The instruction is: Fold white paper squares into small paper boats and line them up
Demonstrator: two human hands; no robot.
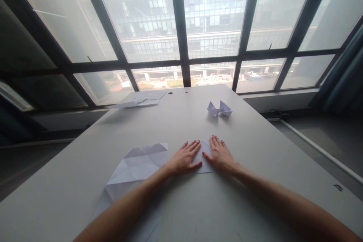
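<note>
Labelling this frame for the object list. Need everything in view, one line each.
small paper: 1, white, table middle, under both hands
creased paper: 1 or 2 sheets, white, near-left part of table
folded paper figure: 1, white, far side of small paper
flat sheets: count unclear, white, far-left table edge
table: 1, light grey
window frame: 1, dark, behind table
curtain: 1, blue-grey, far right
left hand: 1, flat on small paper
right hand: 1, flat on small paper
</note>
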